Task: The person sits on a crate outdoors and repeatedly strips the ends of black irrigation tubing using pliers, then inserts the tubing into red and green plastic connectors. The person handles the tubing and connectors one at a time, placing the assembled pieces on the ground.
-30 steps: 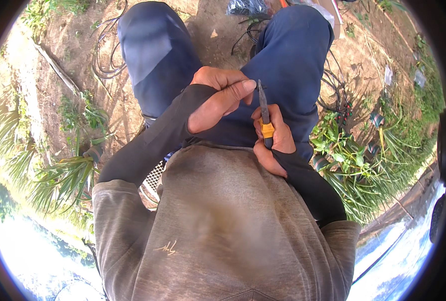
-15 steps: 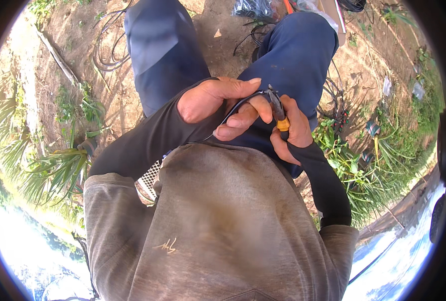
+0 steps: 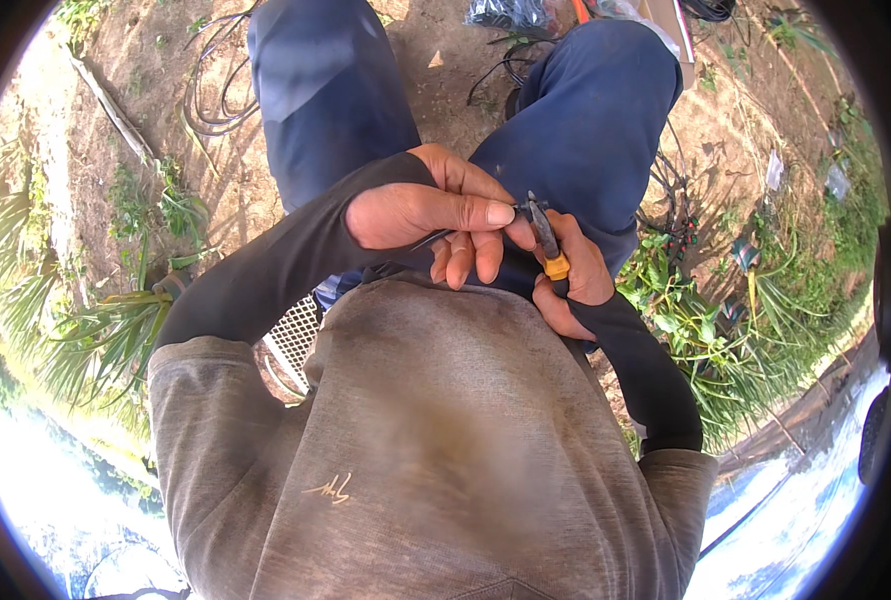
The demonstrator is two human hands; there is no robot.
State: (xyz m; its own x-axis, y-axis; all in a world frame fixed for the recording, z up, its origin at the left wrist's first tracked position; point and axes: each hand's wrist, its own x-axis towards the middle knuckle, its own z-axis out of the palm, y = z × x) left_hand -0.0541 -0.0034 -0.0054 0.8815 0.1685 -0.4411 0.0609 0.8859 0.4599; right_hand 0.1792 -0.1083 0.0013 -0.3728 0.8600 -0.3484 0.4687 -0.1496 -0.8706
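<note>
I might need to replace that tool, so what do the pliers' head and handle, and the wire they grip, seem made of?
The pliers in the right hand have a dark, dull head, likely steel. The handle shows orange-yellow, probably a plastic or rubber grip. The thin dark wire under the left hand looks like metal or coated cable; too thin to tell.

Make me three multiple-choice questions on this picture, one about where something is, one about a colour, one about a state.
1. Where are the pliers?
A. on the soil
B. in the right hand
C. on the mesh
2. What colour is the grip band on the pliers?
A. yellow-orange
B. green
C. white
3. What is the left hand doing?
A. hanging free
B. resting flat on a knee
C. pinching a thin dark wire at the pliers' tip

B: the right hand wraps the handle. A: the band shows yellow-orange. C: thumb and fingers close on the wire.
</note>
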